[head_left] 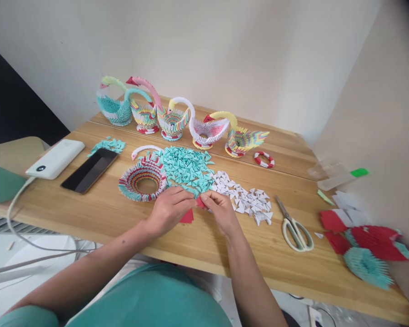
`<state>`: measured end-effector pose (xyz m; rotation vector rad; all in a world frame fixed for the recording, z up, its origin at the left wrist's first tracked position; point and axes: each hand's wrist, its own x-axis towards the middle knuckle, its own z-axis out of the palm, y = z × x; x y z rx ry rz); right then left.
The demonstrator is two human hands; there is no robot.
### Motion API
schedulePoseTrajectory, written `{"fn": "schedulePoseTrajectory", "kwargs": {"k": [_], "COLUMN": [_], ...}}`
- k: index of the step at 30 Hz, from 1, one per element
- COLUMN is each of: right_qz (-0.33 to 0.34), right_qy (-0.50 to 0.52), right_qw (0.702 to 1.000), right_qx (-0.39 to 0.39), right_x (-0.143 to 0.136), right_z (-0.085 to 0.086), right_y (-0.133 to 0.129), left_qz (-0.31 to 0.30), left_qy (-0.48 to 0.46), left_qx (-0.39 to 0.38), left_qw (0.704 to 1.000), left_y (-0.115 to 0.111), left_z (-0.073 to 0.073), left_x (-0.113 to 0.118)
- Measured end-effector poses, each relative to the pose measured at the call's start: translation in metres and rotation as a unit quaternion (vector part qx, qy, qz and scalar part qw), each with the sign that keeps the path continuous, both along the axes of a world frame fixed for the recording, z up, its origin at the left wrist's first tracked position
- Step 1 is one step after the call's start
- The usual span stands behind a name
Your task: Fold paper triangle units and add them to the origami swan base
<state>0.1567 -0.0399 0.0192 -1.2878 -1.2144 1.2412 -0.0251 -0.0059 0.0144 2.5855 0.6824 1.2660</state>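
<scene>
Between my fingertips is a small piece of red paper (201, 202). My left hand (170, 206) pinches its left side, and my right hand (220, 209) grips its right side with thumb and forefinger. Below my left fingers a red paper stack (187, 216) lies flat on the table. Just beyond my hands spreads a pile of folded teal paper pieces (186, 165). Folded white paper pieces (245, 197) lie to the right of it. Left of my left hand sits a round woven-looking paper basket (143, 177), with a white curved paper neck (146, 148) behind it.
Several paper swans (204, 131) line the back of the wooden table (252, 254). A red and white ring (264, 159) lies near them. Scissors (296, 231) and red paper pieces (378, 240) are on the right. A phone (90, 170) and power bank (56, 158) lie left.
</scene>
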Motion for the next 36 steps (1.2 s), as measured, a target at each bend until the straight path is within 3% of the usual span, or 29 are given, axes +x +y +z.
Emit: {"fn": "schedulePoseTrajectory", "kwargs": {"k": [4,10,15,21,26,36], "right_qz": [0.008,-0.001,-0.005,0.004,0.016,0.0], "right_qy": [-0.008,-0.063,-0.07,-0.071,-0.053,-0.128], "right_qw": [1.0,0.997,0.996,0.996,0.997,0.991], "right_qx": [0.026,0.049,0.051,0.053,0.047,0.038], "right_x": [0.001,0.002,0.002,0.003,0.005,0.004], "right_z": [0.0,-0.003,-0.002,0.001,0.0,-0.004], "right_y": [-0.001,0.0,0.001,0.0,-0.001,0.0], "left_qz": [-0.005,0.002,0.047,0.001,-0.001,-0.027], "left_qy": [-0.017,-0.053,-0.054,-0.139,-0.181,-0.163], "left_qx": [-0.042,-0.22,-0.376,-0.51,-0.55,-0.549], "left_qw": [0.999,0.974,0.924,0.849,0.815,0.819], "left_y": [-0.001,-0.004,-0.003,-0.003,-0.001,-0.001], "left_z": [0.001,0.005,0.006,0.005,0.006,0.002], "left_x": [0.002,0.007,0.01,0.014,0.017,0.014]}}
